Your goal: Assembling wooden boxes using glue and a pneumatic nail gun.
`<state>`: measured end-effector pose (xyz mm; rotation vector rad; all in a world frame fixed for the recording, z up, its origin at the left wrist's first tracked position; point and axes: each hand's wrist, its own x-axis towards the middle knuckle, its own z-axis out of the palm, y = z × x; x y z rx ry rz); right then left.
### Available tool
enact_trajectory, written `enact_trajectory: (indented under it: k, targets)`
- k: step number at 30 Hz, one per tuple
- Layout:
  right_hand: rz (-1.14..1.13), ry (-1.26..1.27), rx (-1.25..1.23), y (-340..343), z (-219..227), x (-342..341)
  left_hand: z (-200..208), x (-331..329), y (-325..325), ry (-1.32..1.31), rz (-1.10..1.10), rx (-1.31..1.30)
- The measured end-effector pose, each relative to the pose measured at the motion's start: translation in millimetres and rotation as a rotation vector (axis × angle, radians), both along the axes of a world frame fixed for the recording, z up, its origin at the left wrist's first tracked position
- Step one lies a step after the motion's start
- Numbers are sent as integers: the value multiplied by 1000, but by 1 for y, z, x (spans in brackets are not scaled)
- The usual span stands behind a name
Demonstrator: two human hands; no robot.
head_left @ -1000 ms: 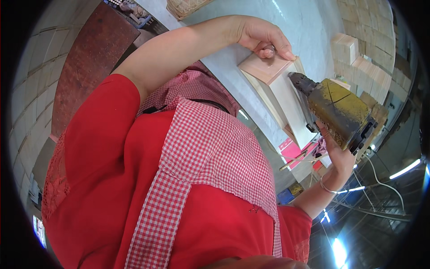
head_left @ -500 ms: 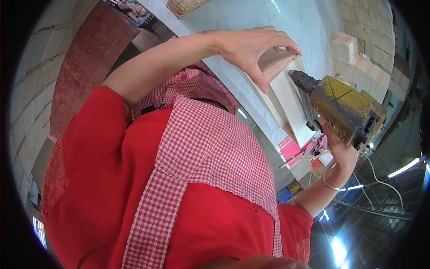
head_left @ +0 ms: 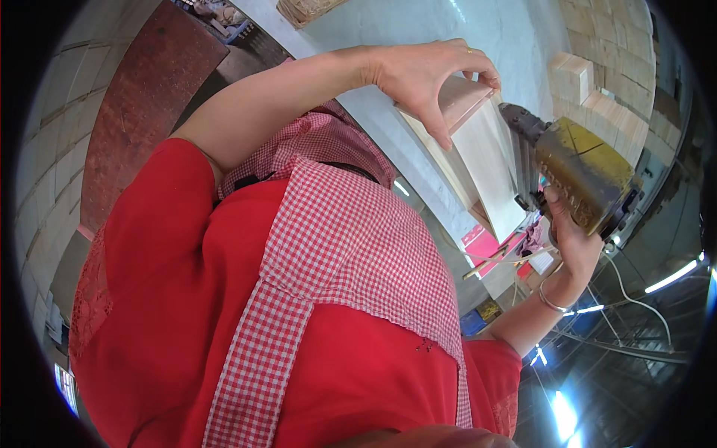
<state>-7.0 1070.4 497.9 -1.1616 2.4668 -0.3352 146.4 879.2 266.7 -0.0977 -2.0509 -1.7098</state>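
Note:
A pale wooden box [head_left: 482,153] stands on the light worktop, one long side panel facing the tool. My left hand [head_left: 418,73] spans the box's far end, fingers curled over the far corner and thumb pressed at the near side. My right hand [head_left: 576,240] is wrapped around the grip of a worn yellow nail gun [head_left: 586,157]. The gun's dark nose and ridged magazine [head_left: 526,166] hang beside the box's side panel, with a small gap between nose and wood. The gun's body hides part of my right fingers.
Stacked pale wooden pieces [head_left: 612,116] line the worktop [head_left: 418,30] on the far right. A brown wrapped bundle [head_left: 306,9] lies at the back edge. To the left is a reddish-brown board [head_left: 149,112]. A pale hose [head_left: 641,299] hangs near my right wrist.
The nail gun and my right hand have moved a little to the right, away from the box panel. My left hand has shifted slightly but keeps its hold on the box.

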Motion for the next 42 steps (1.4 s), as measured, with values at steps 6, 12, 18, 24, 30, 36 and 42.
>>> enact_trajectory:
  k: [6,12,18,24,30,36,42]
  targets:
    - [-22,-20,-30,-10,-7,-8,-4,-2,0,27,-36,52]
    - [-57,-79,-9,-18,-5,-5,-6,-2,1,16,-42,79]
    - [-20,-126,-53,-21,-8,-7,-7,-1,2,17,-36,92]
    - [-101,-54,90,-32,2,1,-6,-1,3,23,-38,77]
    - [-36,1,75,-28,-2,-1,-6,9,7,19,37,-16]
    - [-26,-60,-66,13,-2,4,-17,22,40,50,294,-119]
    - [158,-66,-68,31,1,22,-27,-3,71,-40,564,-232]
